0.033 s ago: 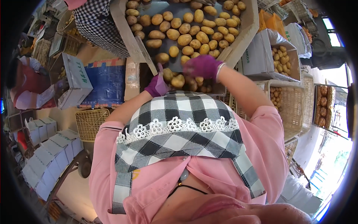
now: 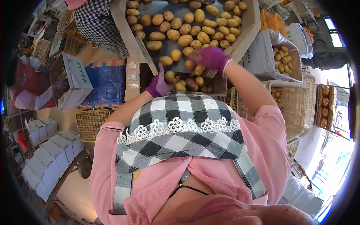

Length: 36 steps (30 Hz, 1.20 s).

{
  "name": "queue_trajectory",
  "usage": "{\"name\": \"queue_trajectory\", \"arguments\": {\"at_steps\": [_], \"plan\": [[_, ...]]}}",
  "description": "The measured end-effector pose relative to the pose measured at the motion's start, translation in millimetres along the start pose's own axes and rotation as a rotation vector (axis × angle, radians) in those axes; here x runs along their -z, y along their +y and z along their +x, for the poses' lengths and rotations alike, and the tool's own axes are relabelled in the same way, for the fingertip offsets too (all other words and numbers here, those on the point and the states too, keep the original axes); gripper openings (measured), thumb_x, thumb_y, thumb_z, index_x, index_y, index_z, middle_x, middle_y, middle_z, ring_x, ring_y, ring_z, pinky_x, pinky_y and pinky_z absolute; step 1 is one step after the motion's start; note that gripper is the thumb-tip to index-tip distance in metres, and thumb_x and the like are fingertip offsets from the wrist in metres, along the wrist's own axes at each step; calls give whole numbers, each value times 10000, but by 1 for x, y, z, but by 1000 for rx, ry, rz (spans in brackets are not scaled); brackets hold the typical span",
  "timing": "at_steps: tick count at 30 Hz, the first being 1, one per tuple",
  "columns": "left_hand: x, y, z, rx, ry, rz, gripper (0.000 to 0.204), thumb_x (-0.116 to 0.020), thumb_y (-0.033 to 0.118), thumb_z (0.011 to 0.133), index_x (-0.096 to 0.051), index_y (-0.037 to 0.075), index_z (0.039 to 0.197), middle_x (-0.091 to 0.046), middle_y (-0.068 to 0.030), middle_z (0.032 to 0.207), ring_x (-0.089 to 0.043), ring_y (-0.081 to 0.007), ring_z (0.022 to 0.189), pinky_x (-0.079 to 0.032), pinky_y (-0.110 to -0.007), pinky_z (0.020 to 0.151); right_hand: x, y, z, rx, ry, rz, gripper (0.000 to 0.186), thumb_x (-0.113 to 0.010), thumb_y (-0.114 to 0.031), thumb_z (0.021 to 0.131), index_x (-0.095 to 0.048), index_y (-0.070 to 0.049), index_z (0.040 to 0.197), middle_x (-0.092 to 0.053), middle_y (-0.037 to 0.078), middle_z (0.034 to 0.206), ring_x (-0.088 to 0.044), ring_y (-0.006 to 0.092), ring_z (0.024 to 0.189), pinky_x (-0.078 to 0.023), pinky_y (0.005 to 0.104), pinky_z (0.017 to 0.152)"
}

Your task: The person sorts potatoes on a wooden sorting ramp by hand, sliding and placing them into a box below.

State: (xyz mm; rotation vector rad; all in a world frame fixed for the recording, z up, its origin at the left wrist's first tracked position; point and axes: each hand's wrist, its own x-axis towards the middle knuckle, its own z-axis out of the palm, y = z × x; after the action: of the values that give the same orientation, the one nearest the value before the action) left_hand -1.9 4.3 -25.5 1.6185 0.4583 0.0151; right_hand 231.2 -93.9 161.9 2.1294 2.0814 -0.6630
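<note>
Many yellow-brown potatoes [image 2: 185, 39] lie on the grey bed of a sorting tray [image 2: 129, 37] with wooden sides. At its near mouth is my right hand [image 2: 212, 61] in a purple glove, reaching over a few potatoes [image 2: 198, 70]; its fingertips are smeared by motion. My left hand [image 2: 158, 85], also purple-gloved, stays low at the left of the mouth. Its thumb points up, apart from the fingers, beside a darker potato [image 2: 169, 77]. Below the mouth, against my checked apron [image 2: 180, 108], more potatoes [image 2: 191, 83] sit in a box partly hidden by the apron.
On the right stand a carton of potatoes [image 2: 283, 62] and a pale plastic crate [image 2: 290, 101]. Left are a blue taped stack [image 2: 105, 82], a yellow crate [image 2: 92, 125] and white cartons [image 2: 52, 153]. A co-worker's arm [image 2: 45, 99] is beside an open carton [image 2: 77, 80].
My right hand has shifted right and slightly up, uncovering potatoes at the tray mouth. Some potatoes near the mouth have moved, and those in the box lie differently. My left hand has hardly moved.
</note>
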Motion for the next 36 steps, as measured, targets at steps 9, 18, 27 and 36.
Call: {"name": "queue_trajectory", "arguments": {"at_steps": [9, 18, 27, 36], "plan": [[-3, 64, -17, 377, 91, -1347, 1027, -552, 640, 816, 4, 72, 1466, -287, -173, 1437, -349, -305, 1303, -354, -486, 1042, -5, -12, 100, -734, 502, 93, 750, -502, -639, 792, -340, -243, 1408, -98, 210, 1524, -39, 557, 1353, -58, 777, 972], [-3, 87, -22, 499, 191, -1401, 812, -363, 695, 866, -212, 139, 1437, -279, -97, 1463, -256, -310, 1355, -218, -590, 1084, -33, -28, 55, 3, -161, 76, 395, -536, -375, 857, -551, -103, 1144, -601, 112, 1140, -605, 336, 945, -489, 462, 820], [-4, 10, -14, 221, -24, -870, 517, -645, 226, 838, -394, 39, 1250, -468, -133, 1228, -451, -258, 1182, -376, -438, 1038, -26, -70, 94, 167, 326, -364, 566, -614, -421, 772, -538, -176, 1275, -189, 147, 1520, -219, 420, 1367, -184, 586, 1091], [-2, 67, -9, 519, -187, -1577, 473, -649, 208, 866, -428, 75, 1262, -487, -103, 1239, -447, -211, 1189, -351, -378, 1058, 11, 201, 21, -431, 1000, 571, 470, -580, -350, 854, -505, -99, 1243, -635, 150, 1111, -628, 323, 833, -499, 358, 704]]}}
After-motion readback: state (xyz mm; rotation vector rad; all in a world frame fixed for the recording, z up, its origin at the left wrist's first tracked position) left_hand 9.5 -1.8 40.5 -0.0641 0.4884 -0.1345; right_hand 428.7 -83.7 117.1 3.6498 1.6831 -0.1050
